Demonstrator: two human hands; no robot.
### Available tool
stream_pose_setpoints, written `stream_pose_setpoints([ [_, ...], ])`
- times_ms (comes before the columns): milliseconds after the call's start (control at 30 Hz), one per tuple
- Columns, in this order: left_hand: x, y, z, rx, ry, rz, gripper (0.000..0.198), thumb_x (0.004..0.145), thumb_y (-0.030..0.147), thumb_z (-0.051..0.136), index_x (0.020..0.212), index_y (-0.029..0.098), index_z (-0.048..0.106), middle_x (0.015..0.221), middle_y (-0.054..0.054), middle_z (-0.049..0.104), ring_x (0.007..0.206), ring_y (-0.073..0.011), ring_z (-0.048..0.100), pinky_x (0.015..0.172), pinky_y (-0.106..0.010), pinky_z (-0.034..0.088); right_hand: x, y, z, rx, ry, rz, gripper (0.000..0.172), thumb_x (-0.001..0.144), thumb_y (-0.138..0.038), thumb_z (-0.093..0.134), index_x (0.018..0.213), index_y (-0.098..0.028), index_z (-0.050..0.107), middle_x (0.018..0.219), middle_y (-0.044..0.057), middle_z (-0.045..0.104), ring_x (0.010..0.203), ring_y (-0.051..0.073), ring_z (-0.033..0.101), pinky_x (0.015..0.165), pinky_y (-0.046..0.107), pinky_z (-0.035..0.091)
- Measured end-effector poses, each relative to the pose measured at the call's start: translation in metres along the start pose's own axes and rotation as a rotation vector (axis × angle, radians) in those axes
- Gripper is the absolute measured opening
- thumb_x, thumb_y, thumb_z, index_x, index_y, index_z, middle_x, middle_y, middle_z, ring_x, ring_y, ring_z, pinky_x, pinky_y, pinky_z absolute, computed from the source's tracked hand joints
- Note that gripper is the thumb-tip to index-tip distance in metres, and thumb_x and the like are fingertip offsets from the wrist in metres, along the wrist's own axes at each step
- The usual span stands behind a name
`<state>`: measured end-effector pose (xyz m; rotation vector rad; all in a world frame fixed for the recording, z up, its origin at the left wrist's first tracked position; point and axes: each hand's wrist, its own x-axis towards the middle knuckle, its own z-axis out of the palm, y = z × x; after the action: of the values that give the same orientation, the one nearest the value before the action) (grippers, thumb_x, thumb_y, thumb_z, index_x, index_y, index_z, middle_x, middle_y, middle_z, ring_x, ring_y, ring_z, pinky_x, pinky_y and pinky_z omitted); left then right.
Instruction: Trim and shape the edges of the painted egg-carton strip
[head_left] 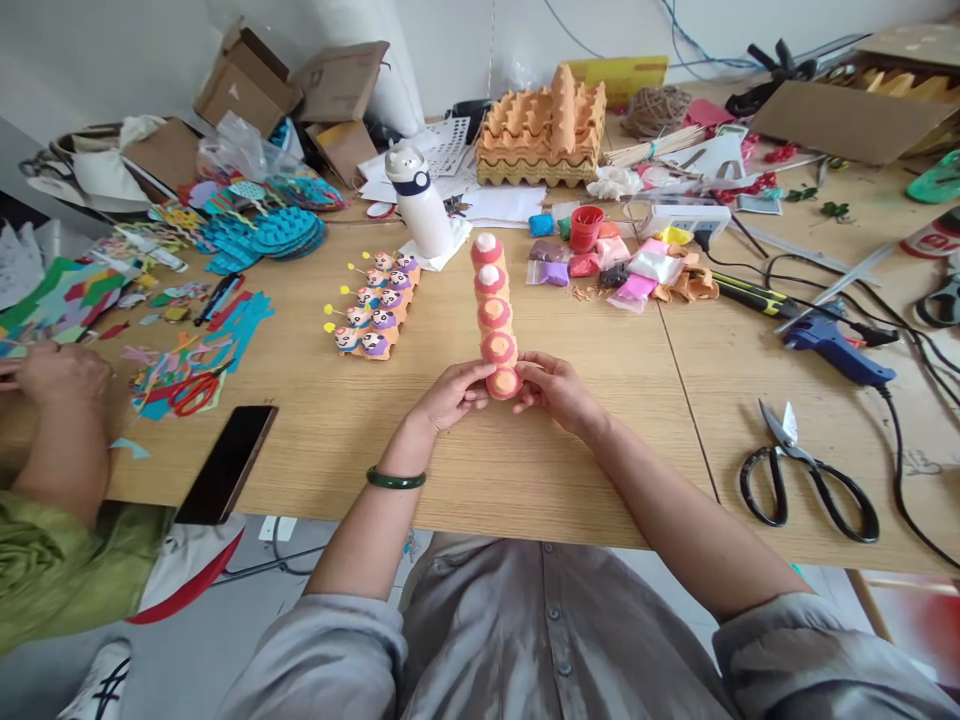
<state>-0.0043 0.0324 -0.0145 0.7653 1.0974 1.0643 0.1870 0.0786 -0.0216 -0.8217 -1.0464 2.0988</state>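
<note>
In the head view, the left hand (450, 396) and right hand (556, 392), fingers half curled, pinch the near end of an orange egg-carton strip (495, 320) with pink-and-cream clay rounds. It lies lengthwise on a light wooden table (600, 470), just right of a row of purple-faced egg-carton figures (373, 305).

- The egg-carton column (493, 320) lay on the tabletop (337, 450), pointing away from the person, its near end between the left hand (450, 395) and the right hand (559, 390).
- Just left of the column sat a row of egg-carton bugs (373, 310), with a water bottle (420, 200) behind them.
- Behind the column, well back, stood stacked egg trays (541, 130).
- Clay packets (615, 270) lay behind and right of the column.
- Further right, a glue gun (832, 345) lay behind large scissors (806, 480).
- Far left, a phone (225, 465) lay near the tabletop's front edge, between the left hand and a co-worker's hand (61, 375).
- Small scissors (196, 393) lay on paper scraps (180, 395) behind the phone.
</note>
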Motion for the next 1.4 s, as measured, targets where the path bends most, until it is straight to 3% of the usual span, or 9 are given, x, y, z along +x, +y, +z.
stream_pose_setpoints([
  [233,-0.007,0.006,-0.007,0.159,0.088,-0.051,0.060,0.059,0.062,0.095,0.075,0.012,0.067,0.057,0.004,0.050,0.042,-0.0012,0.030,0.041,-0.018,0.017,0.000,-0.003,0.003,-0.085,0.045,0.096,0.016,0.089,-0.025,0.078,0.097,-0.013,0.071,0.062,0.001,0.070,0.047,0.011,0.062,0.059,0.032,0.068],
  [367,-0.008,0.002,-0.019,0.251,0.192,-0.004,0.054,0.063,0.059,0.094,0.076,0.013,0.069,0.055,0.007,0.047,0.044,-0.0029,0.033,0.042,-0.020,0.016,-0.003,0.001,0.006,-0.191,0.083,0.120,0.021,0.089,-0.018,0.077,0.109,-0.014,0.071,0.064,0.002,0.075,0.041,0.013,0.064,0.045,0.026,0.058],
  [600,-0.013,0.006,-0.036,0.694,0.442,0.195,0.041,0.084,0.056,0.075,0.084,0.015,0.078,0.057,0.003,0.059,0.056,-0.0105,0.048,0.056,-0.024,0.037,-0.008,0.014,0.007,-0.542,0.123,-0.102,0.021,0.095,-0.022,0.064,0.113,-0.015,0.071,0.079,0.001,0.075,0.039,0.006,0.054,0.042,0.023,0.049],
  [733,-0.021,0.022,-0.023,0.232,0.643,0.312,0.037,0.087,0.054,0.074,0.085,0.017,0.077,0.054,0.005,0.052,0.047,-0.0074,0.038,0.048,-0.023,0.032,-0.009,0.016,0.007,-0.545,0.182,-0.270,0.021,0.098,-0.030,0.061,0.110,-0.016,0.071,0.077,0.000,0.071,0.045,0.006,0.052,0.046,0.023,0.046],
  [833,-0.027,0.032,0.001,-0.242,0.428,0.222,0.046,0.098,0.059,0.057,0.097,0.018,0.079,0.070,-0.001,0.066,0.051,-0.0080,0.050,0.049,-0.021,0.042,-0.015,0.013,0.011,-0.620,0.262,-0.527,0.020,0.102,-0.030,0.060,0.115,-0.019,0.071,0.087,0.002,0.072,0.063,0.010,0.061,0.056,0.025,0.053],
  [933,-0.029,0.036,0.028,-0.410,0.288,0.139,0.054,0.104,0.059,0.046,0.107,0.018,0.079,0.105,-0.010,0.080,0.096,-0.0181,0.076,0.085,-0.030,0.063,-0.024,0.007,0.016,-0.779,0.282,-0.823,0.020,0.104,-0.021,0.059,0.120,-0.023,0.070,0.093,0.004,0.069,0.078,0.015,0.065,0.064,0.028,0.058],
  [1067,-0.027,0.030,0.052,-0.435,0.178,0.172,0.062,0.107,0.064,0.035,0.116,0.020,0.079,0.133,-0.011,0.077,0.133,-0.0233,0.069,0.113,-0.037,0.056,-0.029,0.000,0.019,-0.997,0.209,-1.070,0.027,0.099,-0.013,0.065,0.124,-0.023,0.068,0.100,0.007,0.072,0.081,0.017,0.065,0.065,0.031,0.059],
  [1267,-0.025,0.017,0.066,-0.248,0.085,0.267,0.066,0.104,0.070,0.034,0.124,0.024,0.077,0.140,-0.010,0.074,0.140,-0.0295,0.064,0.119,-0.047,0.052,-0.028,-0.002,0.017,-1.156,0.230,-1.049,0.013,0.097,-0.023,0.075,0.110,-0.023,0.072,0.098,0.008,0.078,0.083,0.020,0.069,0.072,0.037,0.060],
  [1400,-0.026,0.007,0.062,-0.138,0.080,0.427,0.061,0.106,0.067,0.036,0.128,0.027,0.077,0.144,-0.009,0.073,0.138,-0.0285,0.066,0.119,-0.047,0.053,-0.032,-0.004,0.022,-0.908,0.214,-0.851,0.006,0.100,-0.022,0.070,0.099,-0.022,0.076,0.090,0.006,0.078,0.075,0.017,0.068,0.071,0.036,0.061],
])
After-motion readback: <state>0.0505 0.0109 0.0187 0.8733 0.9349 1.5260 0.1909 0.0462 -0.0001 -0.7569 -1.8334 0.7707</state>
